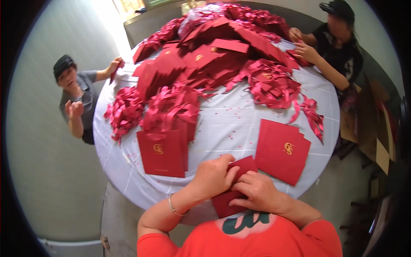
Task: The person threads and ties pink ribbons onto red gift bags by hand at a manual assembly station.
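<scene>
At the table's near edge, my left hand (216,174) and my right hand (257,189) both grip a small red paper gift bag (223,206). Its upper end sticks out beyond my fingers, its lower part toward my body. The fingers of both hands are bent and pressed on it; whether a ribbon is between them is hidden. Just right of my hands lies a fanned stack of flat red bags (282,150) with a gold emblem. To the left lies a row of overlapping red bags (162,154) with ribbon handles.
A large pile of red bags (201,60) covers the far part of the round, white-covered table (222,128). Ribboned heaps (274,85) lie at right and loose ribbons (125,109) at left. Co-workers stand left (79,92) and far right (338,47). Cardboard boxes (372,115) stand beyond the right edge.
</scene>
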A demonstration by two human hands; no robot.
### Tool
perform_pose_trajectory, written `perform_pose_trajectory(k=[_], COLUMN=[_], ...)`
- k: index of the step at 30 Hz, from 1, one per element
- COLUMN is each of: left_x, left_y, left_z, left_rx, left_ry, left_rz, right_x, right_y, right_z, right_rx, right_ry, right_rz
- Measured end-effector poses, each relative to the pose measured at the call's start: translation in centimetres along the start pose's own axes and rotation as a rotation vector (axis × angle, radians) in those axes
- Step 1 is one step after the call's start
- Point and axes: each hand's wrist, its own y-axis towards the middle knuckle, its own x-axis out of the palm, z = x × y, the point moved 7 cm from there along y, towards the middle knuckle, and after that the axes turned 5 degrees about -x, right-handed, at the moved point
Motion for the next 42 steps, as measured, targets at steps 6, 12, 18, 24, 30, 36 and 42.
perform_pose_trajectory(k=[6,12,18,24,30,36,42], left_x=[1.5,1.9,2.2,3.4,3.6,3.1,3.9], left_y=[1.1,1.1,1.4,0.8,0.7,1.1,1.0], left_z=[-2.3,-2.5,-2.3,-3.5,-3.5,-3.6,-4.1], left_rx=[-0.107,-0.153,-0.183,-0.088,-0.07,-0.13,-0.26], left_ry=[-0.076,-0.153,-0.202,-0.32,-0.306,-0.406,-0.633], left_rz=[-0.231,-0.397,-0.456,-0.411,-0.438,-0.475,-0.627], right_x=[-0.4,-9.8,-13.9,-10.9,-11.5,-12.9,-11.9], right_y=[-0.2,2.1,8.3,12.2,11.1,7.7,4.8], right_z=[-0.1,4.6,18.4,27.2,28.6,20.6,7.2], right_rx=[-0.009,0.067,0.266,0.512,0.714,0.646,0.162], right_ry=[0.065,-0.083,-0.289,-0.681,-0.59,0.484,0.133], right_rz=[-0.044,0.308,0.429,0.217,0.185,0.457,0.286])
